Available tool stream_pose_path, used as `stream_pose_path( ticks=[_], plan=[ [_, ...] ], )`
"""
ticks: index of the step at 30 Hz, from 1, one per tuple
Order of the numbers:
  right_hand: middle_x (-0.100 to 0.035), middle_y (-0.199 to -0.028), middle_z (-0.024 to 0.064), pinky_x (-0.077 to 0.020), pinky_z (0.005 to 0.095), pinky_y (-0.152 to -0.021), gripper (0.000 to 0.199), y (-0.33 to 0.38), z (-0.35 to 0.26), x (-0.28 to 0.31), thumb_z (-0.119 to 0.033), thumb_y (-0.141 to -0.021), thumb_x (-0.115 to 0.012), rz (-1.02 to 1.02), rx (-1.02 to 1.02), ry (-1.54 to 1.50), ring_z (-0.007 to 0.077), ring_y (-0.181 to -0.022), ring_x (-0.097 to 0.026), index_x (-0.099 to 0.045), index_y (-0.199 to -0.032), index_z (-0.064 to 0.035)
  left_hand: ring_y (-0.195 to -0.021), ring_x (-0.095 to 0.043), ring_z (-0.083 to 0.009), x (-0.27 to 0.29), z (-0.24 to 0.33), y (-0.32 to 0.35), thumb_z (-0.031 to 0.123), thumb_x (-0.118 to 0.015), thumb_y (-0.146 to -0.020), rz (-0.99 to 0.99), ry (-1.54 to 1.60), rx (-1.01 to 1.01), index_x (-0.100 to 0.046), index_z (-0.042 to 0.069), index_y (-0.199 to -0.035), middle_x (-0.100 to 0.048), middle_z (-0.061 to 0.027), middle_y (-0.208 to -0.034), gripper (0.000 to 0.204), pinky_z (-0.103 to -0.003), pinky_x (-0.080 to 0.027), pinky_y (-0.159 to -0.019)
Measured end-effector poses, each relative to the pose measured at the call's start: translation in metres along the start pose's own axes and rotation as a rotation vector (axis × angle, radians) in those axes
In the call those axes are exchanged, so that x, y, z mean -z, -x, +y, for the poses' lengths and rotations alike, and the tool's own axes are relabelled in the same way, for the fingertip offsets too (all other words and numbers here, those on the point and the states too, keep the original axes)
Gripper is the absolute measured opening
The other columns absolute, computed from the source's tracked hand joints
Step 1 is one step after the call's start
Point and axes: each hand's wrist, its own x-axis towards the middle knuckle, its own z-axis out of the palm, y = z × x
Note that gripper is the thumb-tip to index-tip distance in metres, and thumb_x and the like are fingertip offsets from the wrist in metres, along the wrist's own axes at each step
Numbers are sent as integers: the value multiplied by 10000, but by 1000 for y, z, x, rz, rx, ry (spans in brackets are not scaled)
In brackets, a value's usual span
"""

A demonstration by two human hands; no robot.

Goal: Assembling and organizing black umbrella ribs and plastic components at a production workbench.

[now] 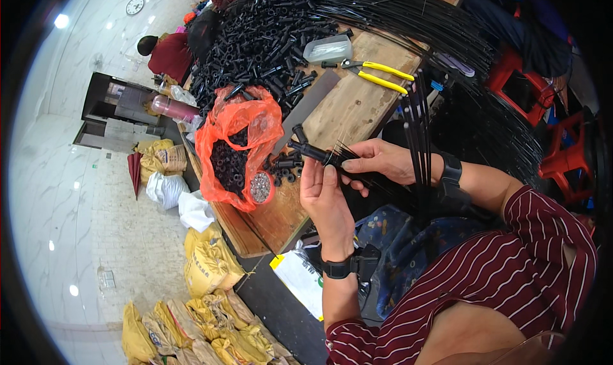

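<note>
My left hand [331, 207] is closed around a black plastic tubular part [309, 150] with a flared end, held up just past the table's near edge. Thin black rods fan out from the part's collar toward my right hand [388, 163]. That hand pinches at the collar with thumb and forefinger; the rod ends there are partly hidden by my fingers. A bundle of longer black rods [418, 132] stands beside my right wrist. Close to my left fingers, a few small black parts [285, 167] lie on the wooden table [271, 228].
A red plastic bag [269, 127] holds small black parts, with a cup of small shiny pieces [260, 187] beside it. Beyond are heaped black tubes [255, 55], yellow-handled cutters [383, 78], a clear box [327, 48] and long rods [408, 17]. Red stools [520, 94] stand right.
</note>
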Motion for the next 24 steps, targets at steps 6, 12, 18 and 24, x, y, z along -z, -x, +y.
stream_pose_path(
  ticks=[6,12,18,24],
  plan=[
    [-595,-861,25,-505,235,-649,242,-2,-3,-1,-244,-940,-587,-5,-15,-30,94,-738,-565,-604,-1028,-20,-710,-592,-163,2,5,-1,55,-564,-920,-78,30,40,-475,-37,-1251,-622,-112,-1031,356,-324,-549,-558],
    [-591,-857,19,-512,237,-637,228,-3,0,2,-230,-938,-593,-12,-62,-103,99,-746,-568,-599,-1046,-29,-710,-598,-159,15,-2,-7,39,-568,-914,-14,26,101,-527,-40,-1174,-640,-103,-986,275,-333,-546,-566],
    [-593,-869,18,-516,233,-647,245,-5,4,0,-248,-951,-571,9,-19,-61,93,-750,-567,-585,-1069,-34,-694,-605,-164,8,3,-5,16,-568,-907,38,-62,17,-546,-35,-1159,-645,-99,-940,258,-321,-547,-565],
    [-598,-836,29,-522,236,-626,255,-5,8,1,-226,-966,-540,31,10,-58,88,-710,-584,-575,-1094,-8,-681,-604,-174,8,4,-5,27,-566,-909,-35,37,48,-533,-30,-1172,-636,-103,-921,272,-330,-557,-534]
  ],
)
